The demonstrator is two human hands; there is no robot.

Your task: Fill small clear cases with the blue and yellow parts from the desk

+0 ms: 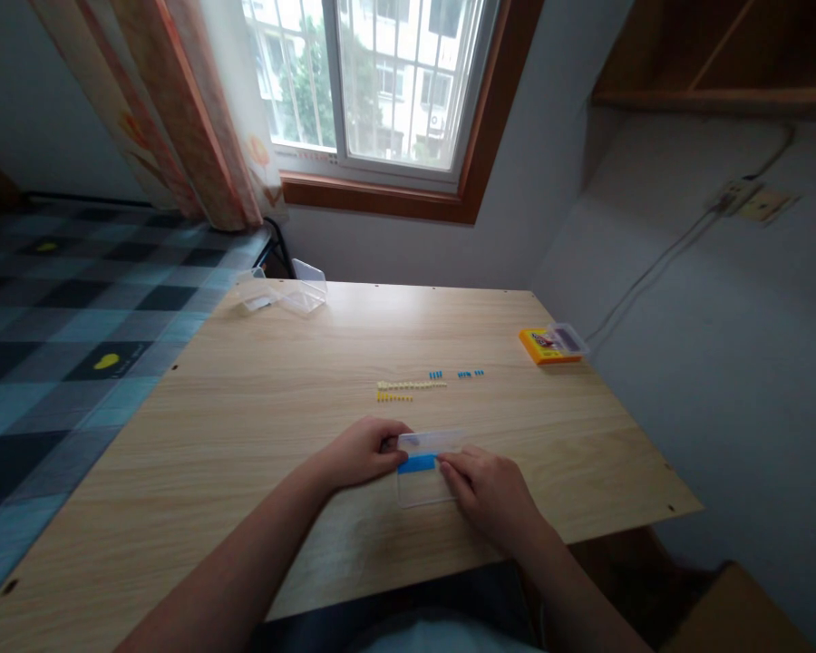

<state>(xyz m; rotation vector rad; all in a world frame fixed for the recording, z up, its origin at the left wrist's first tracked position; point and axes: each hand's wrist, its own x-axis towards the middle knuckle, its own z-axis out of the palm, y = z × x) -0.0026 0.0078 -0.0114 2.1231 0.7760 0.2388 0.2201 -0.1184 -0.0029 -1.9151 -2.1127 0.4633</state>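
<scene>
A small clear plastic box (424, 485) with a blue band across it lies on the wooden table (245, 435) near the front edge. My left hand (360, 451) grips its left end with curled fingers. My right hand (490, 492) pinches its right side at the blue band. Just beyond the box lie rows of small yellow pieces (408, 386) and a few blue pieces (469, 373).
Clear open plastic containers (282, 292) sit at the table's far left corner. A yellow-orange box (550, 344) lies at the far right edge. A checked bedspread (61, 336) is on the left, a window (381, 82) ahead, and a wall on the right.
</scene>
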